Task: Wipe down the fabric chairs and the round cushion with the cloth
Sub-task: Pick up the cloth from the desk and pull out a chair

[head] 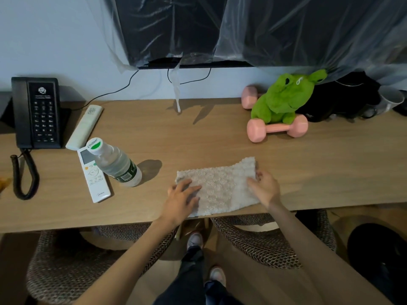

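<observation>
Pressing cloth [222, 186], L hand [181, 199] flat – R hand [265, 186] pinching edge, Cestbon bottle [116, 164] beside

Dim, flat indoor light. Clear plastic water bottle [116, 164] throws soft shadow rightward on light wooden desk top [198, 139]; hanging translucent tape strip [177, 91] likewise, so source sits left. Faint sheen streaks on clear plastic sheet [286, 29]. Under desk murky, lower right corner near black. Desk edge bows from wide-angle lens. Overall soft: pile of beige terry cloth [220, 186] smeared, keypad labels on black desk telephone [36, 113] illegible.
</observation>
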Available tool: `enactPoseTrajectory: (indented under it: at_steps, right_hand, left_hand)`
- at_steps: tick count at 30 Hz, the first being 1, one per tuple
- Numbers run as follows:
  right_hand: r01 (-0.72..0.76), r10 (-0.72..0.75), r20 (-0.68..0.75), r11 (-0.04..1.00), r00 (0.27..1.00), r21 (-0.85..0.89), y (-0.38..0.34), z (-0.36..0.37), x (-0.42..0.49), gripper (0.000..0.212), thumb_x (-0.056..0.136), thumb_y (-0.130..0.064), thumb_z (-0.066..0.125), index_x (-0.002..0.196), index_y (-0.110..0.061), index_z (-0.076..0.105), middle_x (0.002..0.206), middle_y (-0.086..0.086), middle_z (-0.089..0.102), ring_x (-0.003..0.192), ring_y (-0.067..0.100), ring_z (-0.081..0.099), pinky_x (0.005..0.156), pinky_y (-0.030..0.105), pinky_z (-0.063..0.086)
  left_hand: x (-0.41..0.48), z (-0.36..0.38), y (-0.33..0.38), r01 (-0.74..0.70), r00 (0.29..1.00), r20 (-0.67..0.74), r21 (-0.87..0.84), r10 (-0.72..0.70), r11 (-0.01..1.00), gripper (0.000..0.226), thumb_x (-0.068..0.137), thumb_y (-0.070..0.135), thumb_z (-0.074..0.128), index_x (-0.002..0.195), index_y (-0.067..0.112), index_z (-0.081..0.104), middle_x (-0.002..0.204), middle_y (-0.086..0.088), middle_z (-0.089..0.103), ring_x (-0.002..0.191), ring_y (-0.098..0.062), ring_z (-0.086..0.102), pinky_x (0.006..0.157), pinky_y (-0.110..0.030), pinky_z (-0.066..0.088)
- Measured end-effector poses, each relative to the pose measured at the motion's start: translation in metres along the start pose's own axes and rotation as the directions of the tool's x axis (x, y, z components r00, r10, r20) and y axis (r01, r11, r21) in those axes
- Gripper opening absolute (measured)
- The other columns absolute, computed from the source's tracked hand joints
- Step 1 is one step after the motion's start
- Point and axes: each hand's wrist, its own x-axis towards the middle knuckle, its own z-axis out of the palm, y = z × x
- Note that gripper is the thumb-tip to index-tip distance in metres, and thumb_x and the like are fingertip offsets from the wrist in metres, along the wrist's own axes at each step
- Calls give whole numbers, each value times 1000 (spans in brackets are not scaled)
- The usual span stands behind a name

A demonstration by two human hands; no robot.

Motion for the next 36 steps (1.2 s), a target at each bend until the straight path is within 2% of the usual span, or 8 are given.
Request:
enactPoseTrajectory:
  at_steps: [3, 9, 13, 17, 21, 24, 29, 36]
  right_hand:
    - [209, -209, -2, 978, 978, -15, -39, -6, -12, 14, 93, -18, 60, 107, -19, 59, 81, -11, 61, 58, 6, 53, 43, 13, 36]
    - [450, -383, 293, 869, 876, -209, -65, 33, -42, 32, 97, -26, 56, 128, -21, 52, 98, -9, 62, 48, 2, 41, 38, 12, 32]
    - [492, -305, 491, 812, 816, -315, -45, 59, -49, 35, 99, -37, 50, 128, -19, 57, 108, -6, 63, 81, 2, 57, 69, 14, 46]
    - [594, -489, 337, 657, 805, -465, -37, 53, -48, 37, 101, -36, 44, 136, -28, 51, 140, -8, 47, 132, 14, 36, 110, 34, 29]
    - [531, -346, 404, 580, 847, -617, -28, 64, -34, 61, 97, -53, 41, 152, -39, 18, 162, -2, 1, 146, 34, 2, 118, 55, 8]
    - [463, -240, 408, 620, 881, -634, -19, 79, -28, 70, 95, -62, 35, 153, -42, 2, 161, -4, -15, 144, 40, -2, 116, 57, 12]
    - [466, -380, 285, 574, 880, -673, -8, 91, -33, 68, 91, -61, 40, 151, -31, 30, 154, 14, 28, 116, 41, 44, 91, 49, 45]
    - [479, -377, 296, 689, 878, -543, -14, 83, -32, 59, 95, -51, 49, 148, -30, 34, 133, 7, 42, 117, 24, 50, 87, 33, 48]
  left_hand:
    - [1, -5, 11, -36, 995, 88, -206, 55, 978, 42, 99, 24, 50, 141, 31, 46, 151, 2, 33, 136, -15, 34, 108, -28, 32]
    - [-16, -21, 7, 82, 996, -8, -405, -93, 911, 39, 98, 7, 48, 136, 18, 50, 134, 1, 48, 117, -6, 44, 93, 0, 28]
    - [-31, -26, -8, 114, 991, -21, -386, -132, 916, 41, 96, 5, 50, 135, 17, 52, 131, 1, 52, 118, -9, 47, 102, -20, 36]
    - [-40, -28, -15, 85, 991, -71, -334, -115, 939, 40, 97, 6, 49, 135, 16, 52, 132, 2, 51, 124, -14, 47, 105, -23, 34]
    - [-38, -20, -18, 23, 996, -88, -77, -30, 997, 47, 97, 10, 50, 143, 19, 43, 149, -2, 41, 139, -22, 32, 118, -34, 21]
    - [-33, -16, -18, 44, 999, -26, 82, -42, 996, 51, 100, 15, 44, 149, 22, 31, 158, 0, 24, 147, -28, 13, 119, -34, 10]
    - [-30, -15, -19, 68, 993, 86, 186, -85, 980, 55, 103, 19, 37, 153, 29, 18, 162, 1, 9, 149, -30, 1, 120, -43, 11]
    - [-30, -19, -22, 64, 990, 112, 171, -84, 983, 53, 103, 20, 37, 152, 30, 20, 161, 2, 10, 149, -27, 3, 120, -42, 9]
